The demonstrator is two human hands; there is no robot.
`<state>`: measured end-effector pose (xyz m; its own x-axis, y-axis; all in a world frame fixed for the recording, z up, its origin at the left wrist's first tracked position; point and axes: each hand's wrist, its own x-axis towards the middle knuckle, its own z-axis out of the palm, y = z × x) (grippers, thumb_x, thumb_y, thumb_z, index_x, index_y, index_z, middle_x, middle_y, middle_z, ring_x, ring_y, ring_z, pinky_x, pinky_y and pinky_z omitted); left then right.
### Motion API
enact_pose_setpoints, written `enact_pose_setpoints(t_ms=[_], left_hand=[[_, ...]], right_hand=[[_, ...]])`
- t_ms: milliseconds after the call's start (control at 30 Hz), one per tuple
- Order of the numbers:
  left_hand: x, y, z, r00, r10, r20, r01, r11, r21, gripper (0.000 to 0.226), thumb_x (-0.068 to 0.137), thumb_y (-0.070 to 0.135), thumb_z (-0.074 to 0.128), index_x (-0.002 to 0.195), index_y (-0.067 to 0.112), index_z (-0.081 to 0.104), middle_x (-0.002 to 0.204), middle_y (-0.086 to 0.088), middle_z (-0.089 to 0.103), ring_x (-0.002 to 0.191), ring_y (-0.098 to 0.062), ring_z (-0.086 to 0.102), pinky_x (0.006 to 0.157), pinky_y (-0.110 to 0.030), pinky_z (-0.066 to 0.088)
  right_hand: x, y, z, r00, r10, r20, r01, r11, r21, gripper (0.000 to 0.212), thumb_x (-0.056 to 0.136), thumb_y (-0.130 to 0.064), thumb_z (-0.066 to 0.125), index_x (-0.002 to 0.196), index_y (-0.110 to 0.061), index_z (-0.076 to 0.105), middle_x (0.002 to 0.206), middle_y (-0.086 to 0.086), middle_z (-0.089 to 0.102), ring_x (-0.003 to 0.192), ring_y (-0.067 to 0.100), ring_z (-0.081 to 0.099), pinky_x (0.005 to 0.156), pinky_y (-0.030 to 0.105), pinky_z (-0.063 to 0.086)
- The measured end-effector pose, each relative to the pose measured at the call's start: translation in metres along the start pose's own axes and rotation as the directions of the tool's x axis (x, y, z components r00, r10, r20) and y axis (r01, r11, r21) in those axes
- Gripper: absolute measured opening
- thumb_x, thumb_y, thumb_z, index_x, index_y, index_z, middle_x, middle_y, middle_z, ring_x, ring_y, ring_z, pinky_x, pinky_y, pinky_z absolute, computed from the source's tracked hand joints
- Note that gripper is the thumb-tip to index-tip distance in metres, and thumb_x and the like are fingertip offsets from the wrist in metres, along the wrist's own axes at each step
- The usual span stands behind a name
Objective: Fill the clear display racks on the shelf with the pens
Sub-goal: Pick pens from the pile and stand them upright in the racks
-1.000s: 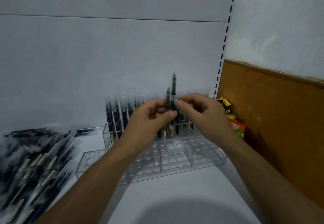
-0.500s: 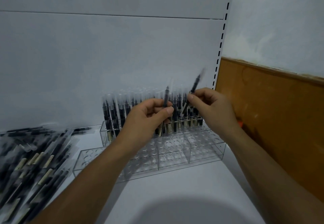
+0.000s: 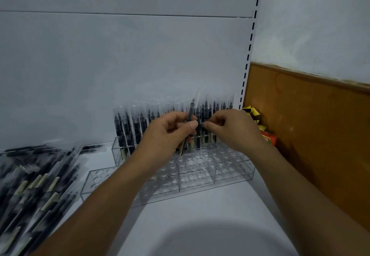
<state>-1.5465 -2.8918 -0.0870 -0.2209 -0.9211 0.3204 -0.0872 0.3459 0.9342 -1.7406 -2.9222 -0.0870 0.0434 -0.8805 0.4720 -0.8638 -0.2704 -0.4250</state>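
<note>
A clear stepped rack (image 3: 197,184) stands at the back of the white shelf. Its rear row holds several black pens (image 3: 128,127) in clear sleeves, and the front rows show bare holes. My left hand (image 3: 166,135) is over the rack's middle, shut on a small bundle of pens (image 3: 190,113) held upright. My right hand (image 3: 236,129) is just to its right, thumb and forefinger pinched on one upright pen (image 3: 198,135) whose lower end is down at the rear row. A loose pile of sleeved pens (image 3: 36,185) lies at the left.
An orange wooden panel (image 3: 310,135) closes the right side. Yellow and red packets (image 3: 267,135) sit in the corner behind the rack. A slotted shelf upright (image 3: 249,63) runs up the back wall. White shelf surface (image 3: 200,225) lies in front of the rack.
My right hand drew one pen out of the left hand's bundle, tilted it off to the right, then brought it back upright and lower at the rack. The left hand barely moved.
</note>
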Motion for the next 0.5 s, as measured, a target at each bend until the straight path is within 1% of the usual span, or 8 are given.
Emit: enact_pose_setpoints(t_ms=[100,167,267,333,400,433,500], left_hand=[[-0.0001,0.0000,0.0005,1.000,0.003,0.005,-0.003,1.000,-0.007,0.015,0.087,0.029,0.067,0.102,0.030,0.070,0.085,0.007,0.074,0.073,-0.004,0.069,0.061,-0.008,0.047],[-0.0004,0.0001,0.0005,1.000,0.008,0.002,-0.008,1.000,-0.015,0.016,0.088,0.029,0.066,0.103,0.028,0.070,0.084,0.007,0.074,0.073,-0.005,0.069,0.061,-0.009,0.047],[-0.0004,0.0005,0.0003,1.000,0.021,-0.012,-0.021,0.999,-0.028,0.015,0.088,0.028,0.066,0.103,0.028,0.070,0.084,0.005,0.074,0.072,-0.007,0.069,0.060,-0.009,0.047],[-0.0003,0.0007,0.0003,1.000,0.020,-0.015,-0.021,0.999,-0.034,0.015,0.088,0.029,0.066,0.102,0.028,0.071,0.084,0.003,0.074,0.073,-0.009,0.069,0.061,-0.010,0.047],[-0.0001,0.0009,0.0004,1.000,0.017,-0.016,-0.018,0.999,-0.040,0.016,0.087,0.031,0.066,0.102,0.029,0.071,0.084,0.002,0.074,0.073,-0.010,0.069,0.063,-0.012,0.049],[-0.0002,0.0009,0.0004,1.000,0.015,-0.015,-0.016,0.999,-0.042,0.017,0.085,0.032,0.066,0.101,0.029,0.071,0.084,0.002,0.073,0.073,-0.010,0.069,0.063,-0.013,0.049],[-0.0001,0.0007,0.0004,1.000,0.010,-0.011,-0.011,0.999,-0.036,0.020,0.082,0.035,0.066,0.101,0.031,0.071,0.084,0.003,0.073,0.074,-0.010,0.069,0.064,-0.014,0.050]], right_hand=[[0.0006,-0.0013,0.0003,1.000,0.002,-0.009,-0.003,0.999,-0.050,0.022,0.090,-0.050,0.062,0.088,-0.031,0.071,0.081,-0.008,0.067,0.080,0.015,0.061,0.067,0.035,0.053],[0.0009,-0.0019,0.0002,1.000,-0.004,0.004,0.005,0.999,-0.046,0.021,0.090,-0.050,0.061,0.088,-0.032,0.070,0.081,-0.008,0.068,0.079,0.014,0.061,0.067,0.035,0.053],[0.0008,-0.0029,-0.0006,0.999,-0.030,0.037,0.031,0.999,-0.036,0.023,0.091,-0.050,0.059,0.093,-0.032,0.073,0.085,-0.009,0.070,0.079,0.011,0.061,0.067,0.033,0.053],[0.0011,-0.0022,-0.0013,1.000,-0.028,0.014,0.029,0.996,-0.081,0.025,0.092,-0.051,0.058,0.092,-0.032,0.074,0.080,-0.010,0.069,0.075,0.010,0.060,0.061,0.028,0.049],[0.0012,-0.0011,-0.0017,1.000,-0.014,-0.007,0.013,0.994,-0.106,0.026,0.091,-0.052,0.058,0.087,-0.031,0.074,0.070,-0.012,0.063,0.070,0.010,0.057,0.054,0.024,0.039],[0.0012,-0.0009,-0.0011,1.000,-0.008,0.008,0.009,0.993,-0.114,0.027,0.091,-0.052,0.059,0.086,-0.030,0.073,0.067,-0.012,0.060,0.069,0.010,0.057,0.053,0.023,0.036],[0.0007,-0.0011,0.0012,0.997,-0.006,0.071,0.015,0.991,-0.136,0.026,0.090,-0.052,0.060,0.089,-0.030,0.074,0.070,-0.012,0.060,0.073,0.012,0.058,0.058,0.024,0.040]])
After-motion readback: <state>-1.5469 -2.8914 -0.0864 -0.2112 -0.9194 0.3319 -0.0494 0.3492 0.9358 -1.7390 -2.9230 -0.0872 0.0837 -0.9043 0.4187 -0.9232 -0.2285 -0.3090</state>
